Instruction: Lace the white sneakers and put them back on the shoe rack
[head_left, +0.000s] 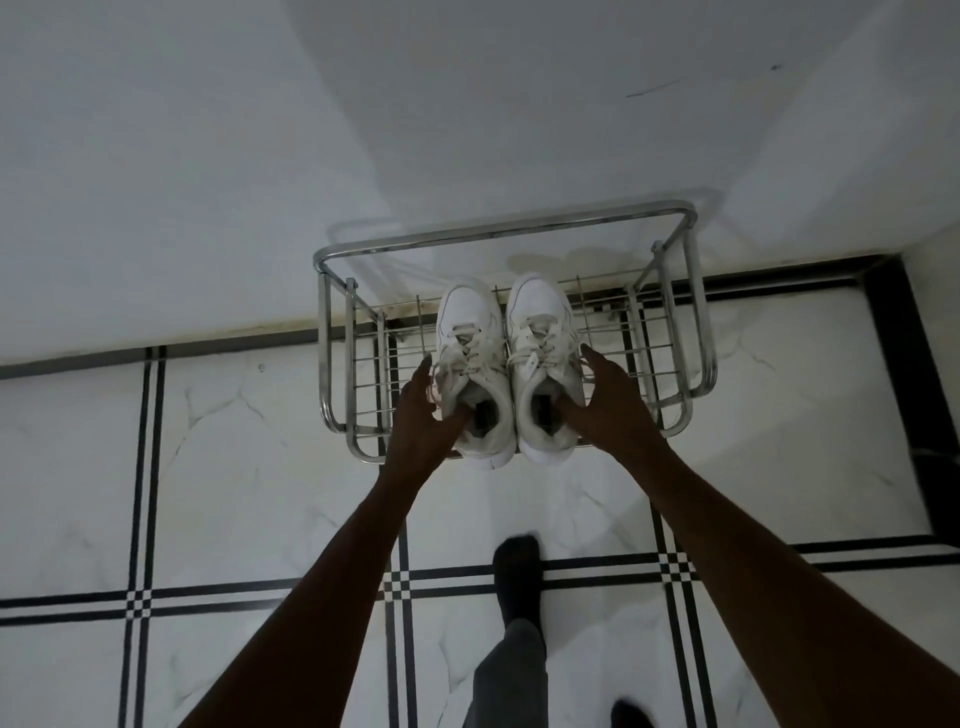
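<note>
Two laced white sneakers stand side by side on the top shelf of a chrome wire shoe rack (670, 332), toes toward the wall. My left hand (423, 415) grips the left sneaker (470, 332) at its collar, thumb inside the opening and fingers along its outer side. The right sneaker (537, 317) is held the same way by my right hand (605, 400). Both heels reach slightly past the rack's front rail.
The rack stands against a white wall (208, 182) on a white marble floor with black lines. A dark border strip (898, 364) runs along the right wall. My socked foot (517, 577) and grey trouser leg are on the floor below the rack.
</note>
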